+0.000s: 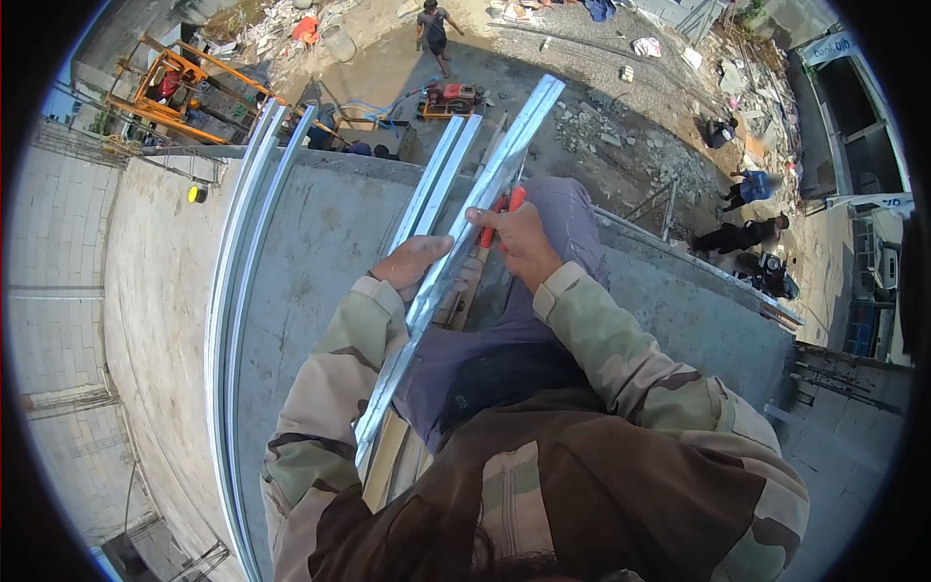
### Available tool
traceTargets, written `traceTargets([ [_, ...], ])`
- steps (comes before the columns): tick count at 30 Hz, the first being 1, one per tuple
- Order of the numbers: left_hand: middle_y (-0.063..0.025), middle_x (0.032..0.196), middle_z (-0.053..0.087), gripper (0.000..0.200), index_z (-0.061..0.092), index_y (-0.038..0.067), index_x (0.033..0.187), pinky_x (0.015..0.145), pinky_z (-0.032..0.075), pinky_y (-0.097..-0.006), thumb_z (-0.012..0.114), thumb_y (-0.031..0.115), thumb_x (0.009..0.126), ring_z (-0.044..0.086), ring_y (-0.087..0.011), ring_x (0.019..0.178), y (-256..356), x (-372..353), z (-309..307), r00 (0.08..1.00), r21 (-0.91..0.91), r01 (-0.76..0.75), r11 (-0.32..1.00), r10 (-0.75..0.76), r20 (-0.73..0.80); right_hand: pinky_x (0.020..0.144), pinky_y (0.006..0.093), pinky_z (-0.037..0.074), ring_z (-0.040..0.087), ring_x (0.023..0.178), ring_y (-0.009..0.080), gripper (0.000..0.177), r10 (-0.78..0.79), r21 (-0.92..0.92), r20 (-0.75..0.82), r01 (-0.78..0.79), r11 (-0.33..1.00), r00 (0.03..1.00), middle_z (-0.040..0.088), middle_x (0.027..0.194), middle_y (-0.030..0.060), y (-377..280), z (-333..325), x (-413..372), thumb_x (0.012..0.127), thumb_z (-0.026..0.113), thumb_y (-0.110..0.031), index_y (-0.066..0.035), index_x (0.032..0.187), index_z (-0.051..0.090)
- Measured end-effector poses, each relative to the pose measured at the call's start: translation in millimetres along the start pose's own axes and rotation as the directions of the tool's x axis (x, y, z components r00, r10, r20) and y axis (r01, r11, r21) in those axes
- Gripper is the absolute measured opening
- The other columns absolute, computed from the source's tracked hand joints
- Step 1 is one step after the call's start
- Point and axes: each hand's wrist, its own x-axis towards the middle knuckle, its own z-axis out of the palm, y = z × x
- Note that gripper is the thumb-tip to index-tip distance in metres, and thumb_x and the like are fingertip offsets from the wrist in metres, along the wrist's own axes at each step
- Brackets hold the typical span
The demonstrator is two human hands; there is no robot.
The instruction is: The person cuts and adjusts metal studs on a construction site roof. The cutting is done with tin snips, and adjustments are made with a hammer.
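A long shiny metal channel (504, 155) slants across my lap, its upper end pointing away from me. My left hand (415, 260) is closed round the channel's left side near its middle, its fingers partly hidden behind the metal. In my right hand (522, 238) are red-handled snips (517, 199), held against the channel's right edge; their jaws are hidden. The right thumb rests on the metal. Beneath the channel, between my legs, lie strips of wood (386, 456) and two more metal channels (438, 175).
Several long metal profiles (225, 291) lie on the concrete slab (310, 233) to the left. Beyond the slab edge is a drop to the ground, with a red machine (451, 100), an orange frame (160, 97), rubble (592, 136) and a person walking (433, 34). More people stand at right.
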Motion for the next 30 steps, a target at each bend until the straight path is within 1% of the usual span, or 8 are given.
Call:
traceTargets([
  [2, -0.0208, 0.115, 0.069, 0.071, 0.054, -0.012, 0.132, 0.091, 0.056, -0.0391, 0.061, 0.051, 0.099, 0.069, -0.0250, 0.103, -9, 12, -6, 0.990, 0.045, -0.099, 0.994, 0.094, 0.106, 0.061, 0.0360, 0.059, 0.072, 0.078, 0.0207, 0.031, -0.006, 0.014, 0.002, 0.006, 1.000, 1.000, 0.071, 0.094, 0.0114, -5, -3, -5, 0.079, 0.081, 0.003, 0.004, 0.106, 0.065],
  [6, -0.0149, 0.105, 0.069, 0.056, 0.059, -0.010, 0.121, 0.084, 0.054, -0.0339, 0.064, 0.042, 0.100, 0.067, -0.0194, 0.092, -19, 24, -5, 0.987, 0.270, -0.156, 0.950, 0.159, 0.012, 0.063, 0.0334, 0.053, 0.068, 0.076, 0.0184, 0.031, 0.048, -0.044, -0.025, -0.049, 0.998, 0.999, 0.068, 0.089, 0.0077, 4, 2, -10, 0.078, 0.083, 0.002, 0.001, 0.102, 0.064],
  [10, -0.0118, 0.099, 0.068, 0.044, 0.061, -0.006, 0.111, 0.081, 0.053, -0.0330, 0.065, 0.036, 0.100, 0.065, -0.0172, 0.086, -19, 22, 13, 0.974, 0.286, -0.190, 0.939, 0.218, -0.067, 0.064, 0.0342, 0.053, 0.067, 0.076, 0.0184, 0.032, 0.053, -0.197, -0.094, -0.071, 0.978, 0.994, 0.068, 0.090, 0.0088, 11, 1, -2, 0.078, 0.083, 0.004, 0.002, 0.104, 0.064],
  [14, -0.0097, 0.096, 0.067, 0.033, 0.060, -0.002, 0.103, 0.078, 0.052, -0.0336, 0.068, 0.030, 0.099, 0.064, -0.0156, 0.084, -32, 32, 8, 0.957, 0.359, -0.197, 0.912, 0.259, -0.133, 0.056, 0.0345, 0.050, 0.066, 0.067, 0.0187, 0.027, -0.021, -0.129, -0.100, 0.008, 0.992, 0.995, 0.069, 0.082, 0.0111, 20, -1, 3, 0.076, 0.082, 0.004, 0.004, 0.097, 0.065],
  [16, -0.0093, 0.096, 0.067, 0.031, 0.059, -0.001, 0.101, 0.078, 0.051, -0.0334, 0.068, 0.029, 0.099, 0.064, -0.0152, 0.084, -37, 36, 5, 0.952, 0.403, -0.190, 0.895, 0.268, -0.146, 0.066, 0.0357, 0.053, 0.066, 0.079, 0.0188, 0.033, 0.040, -0.236, -0.155, -0.076, 0.969, 0.987, 0.068, 0.092, 0.0091, 22, -4, 6, 0.077, 0.083, 0.003, 0.002, 0.104, 0.063],
  [21, -0.0112, 0.102, 0.068, 0.037, 0.060, -0.005, 0.114, 0.083, 0.050, -0.0321, 0.066, 0.028, 0.100, 0.063, -0.0144, 0.091, -33, 33, 7, 0.976, 0.195, -0.154, 0.969, 0.180, -0.125, 0.066, 0.0348, 0.052, 0.065, 0.079, 0.0183, 0.033, 0.061, -0.222, -0.148, -0.093, 0.971, 0.987, 0.067, 0.093, 0.0081, 23, -3, 4, 0.078, 0.082, 0.003, 0.002, 0.105, 0.063],
  [28, -0.0180, 0.117, 0.068, 0.062, 0.050, -0.008, 0.137, 0.094, 0.049, -0.0364, 0.070, 0.034, 0.096, 0.065, -0.0247, 0.107, -64, -13, -5, 0.917, 0.315, -0.193, 0.929, 0.285, -0.279, 0.064, 0.0338, 0.049, 0.064, 0.076, 0.0169, 0.023, 0.078, -0.226, -0.180, -0.118, 0.967, 0.981, 0.066, 0.088, 0.0059, 25, 4, 7, 0.081, 0.083, -0.002, 0.000, 0.096, 0.065],
  [30, -0.0205, 0.123, 0.066, 0.077, 0.048, -0.008, 0.141, 0.098, 0.048, -0.0391, 0.077, 0.039, 0.088, 0.065, -0.0306, 0.112, -86, -48, -10, 0.881, 0.724, -0.070, 0.687, 0.383, -0.278, 0.062, 0.0336, 0.049, 0.063, 0.074, 0.0166, 0.020, 0.054, -0.228, -0.154, -0.089, 0.970, 0.987, 0.065, 0.086, 0.0054, 28, 3, 14, 0.083, 0.081, -0.005, 0.000, 0.095, 0.065],
])
